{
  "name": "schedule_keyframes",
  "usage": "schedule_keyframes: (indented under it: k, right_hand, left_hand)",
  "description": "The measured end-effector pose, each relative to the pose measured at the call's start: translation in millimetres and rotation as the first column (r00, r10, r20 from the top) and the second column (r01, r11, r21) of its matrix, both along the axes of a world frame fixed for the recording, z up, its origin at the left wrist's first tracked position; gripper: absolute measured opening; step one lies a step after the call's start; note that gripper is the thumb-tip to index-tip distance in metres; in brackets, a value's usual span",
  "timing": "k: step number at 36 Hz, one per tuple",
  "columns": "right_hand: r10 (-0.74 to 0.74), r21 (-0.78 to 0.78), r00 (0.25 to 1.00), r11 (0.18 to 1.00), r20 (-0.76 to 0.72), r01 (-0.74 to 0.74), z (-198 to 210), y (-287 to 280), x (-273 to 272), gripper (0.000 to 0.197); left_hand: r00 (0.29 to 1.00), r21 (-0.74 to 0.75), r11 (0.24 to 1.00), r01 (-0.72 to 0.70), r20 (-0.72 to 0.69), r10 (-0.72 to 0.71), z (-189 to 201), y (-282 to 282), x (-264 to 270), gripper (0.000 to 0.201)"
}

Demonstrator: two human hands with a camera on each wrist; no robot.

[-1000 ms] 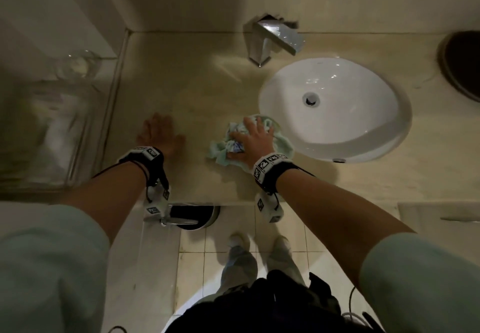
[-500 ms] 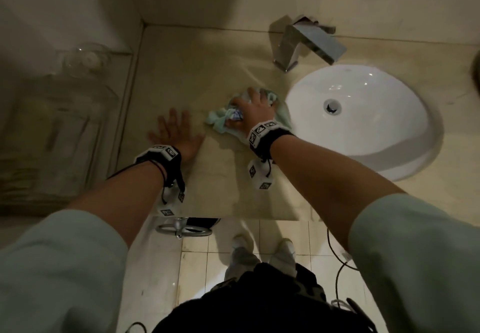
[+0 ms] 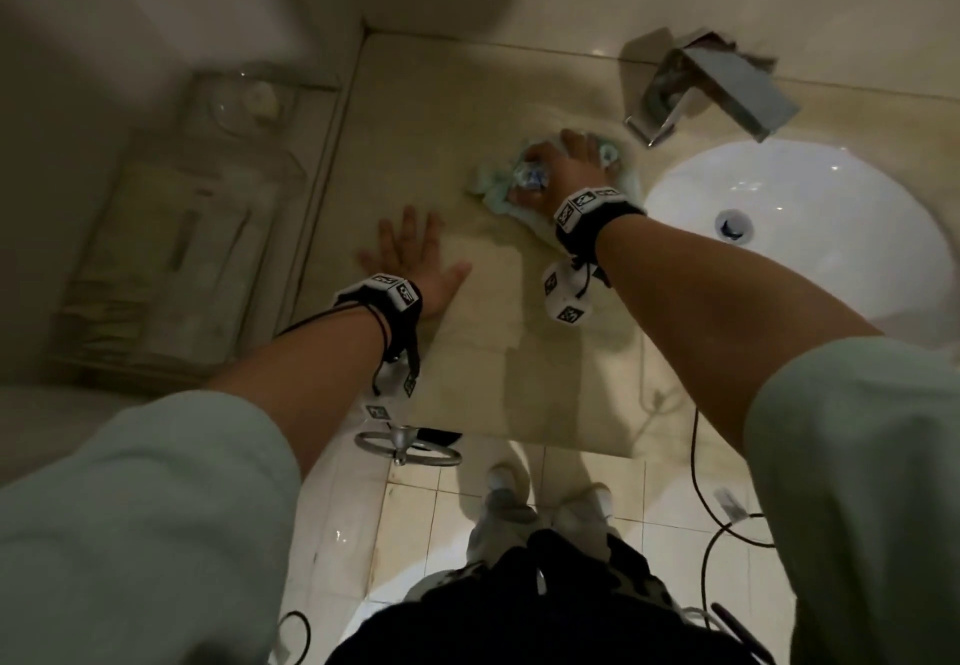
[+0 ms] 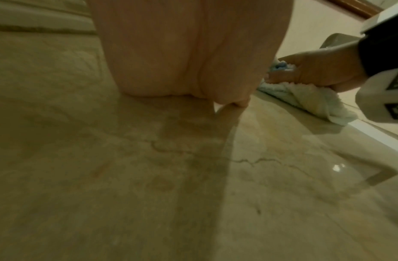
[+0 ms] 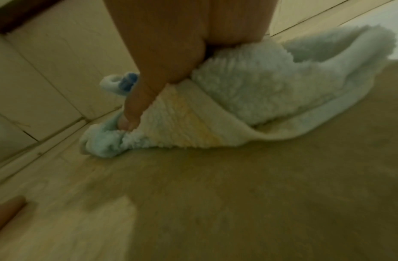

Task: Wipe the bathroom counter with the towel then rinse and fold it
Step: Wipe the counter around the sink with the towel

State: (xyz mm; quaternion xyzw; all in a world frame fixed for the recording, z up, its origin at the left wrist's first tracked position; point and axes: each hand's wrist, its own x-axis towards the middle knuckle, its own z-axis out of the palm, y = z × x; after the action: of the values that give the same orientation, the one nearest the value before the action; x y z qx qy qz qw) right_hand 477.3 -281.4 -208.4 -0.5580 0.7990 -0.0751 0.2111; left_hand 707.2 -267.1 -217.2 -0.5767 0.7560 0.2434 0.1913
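Beige polished-stone bathroom counter: runs from the left wall corner to the right, glossy, veined; a wet-looking sheen shows in the left wrist view.

White oval undermount basin: set into the right part of the counter, dark drain visible. No water seen running.

Chrome angular tap: at the counter's back edge, spout reaching over the basin's rear rim.

Pale blue-green fluffy towel: bunched, lying on the counter near the back edge, between the tap base and the left wall, just beside the basin's left rim. A blue printed patch shows in the folds.

Left hand: flat on the counter, fingers straight and spread, holding nothing; acts as a brace, near the front-left of the towel but apart from it.

Right hand: on top of the towel, pressing it to the stone; the right wrist view shows the thumb tucked down into a fold, fingers curled over the bunched cloth, so a loose grab rather than a flat palm.

Step in hand, by my reading: wiping, at the back-left area of the counter. Rinse and fold not yet begun.

Next move calls for: steady downward pressure, keeping the bunch gathered, and clearing the tap base when sweeping right.
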Motion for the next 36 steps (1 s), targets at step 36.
schedule_keyframes:
  k: [36]
  right_hand:
    - [0.087,0.092,0.995,0.992,-0.049,-0.083,2.2,125.1,43.8,0.066]
  left_hand:
    - [1.000,-0.049,0.998,-0.025,0.016,0.026,-4.2,7.5,-1.8,0.079]
